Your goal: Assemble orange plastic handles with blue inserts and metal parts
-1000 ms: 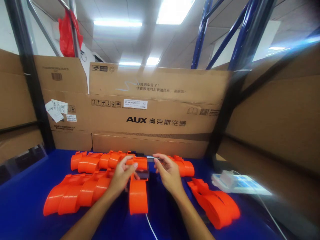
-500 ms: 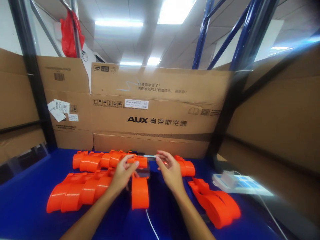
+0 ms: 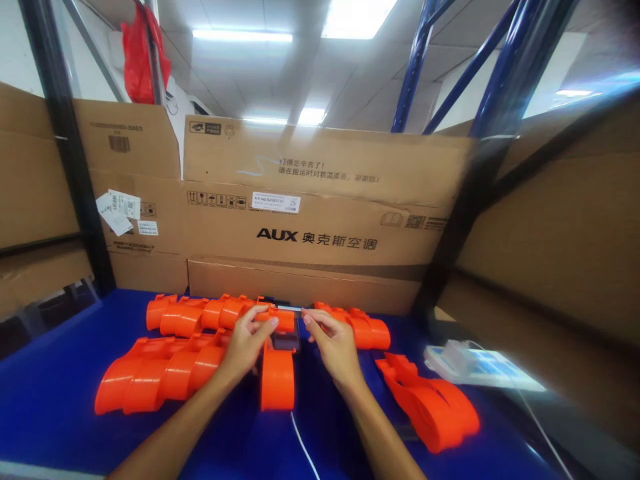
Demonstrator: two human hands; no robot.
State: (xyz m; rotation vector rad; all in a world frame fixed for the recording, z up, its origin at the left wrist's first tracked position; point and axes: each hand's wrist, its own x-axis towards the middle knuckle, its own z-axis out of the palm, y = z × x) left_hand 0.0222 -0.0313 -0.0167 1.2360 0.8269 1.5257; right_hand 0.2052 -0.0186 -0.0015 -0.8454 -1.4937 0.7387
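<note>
Just below the centre of the frame, the left hand [image 3: 246, 341] and the right hand [image 3: 334, 343] met over one orange plastic part [image 3: 277, 377], a glossy, rounded shell lying lengthwise on the blue table [image 3: 45, 393], its near end a broad curved hood and its far end tucked under the fingers. A dark glassy insert [image 3: 286, 343] showed between the two hands, at the part's far end. The left hand was curled, thumb stretched toward the middle, fingertips resting on the orange piece behind; whether it truly gripped anything could not be told. The right hand was half closed, thumb and forefinger drawn together around the end of a thin pale strip [image 3: 291, 308] at the top of the part, the other fingers bent loosely. Both forearms ran up from the bottom edge, angled inward. A white cable [image 3: 303, 447] trailed from the part toward the lower edge. To the left lay a stack of orange parts [image 3: 157, 373], with a row of more orange parts [image 3: 200, 312] behind it. At lower right sat another orange pile [image 3: 433, 403], and beyond it a white power strip [image 3: 475, 367]. Across the back stood a big AUX cardboard box [image 3: 315, 220], and a red bag [image 3: 143, 57] hung at upper left.
</note>
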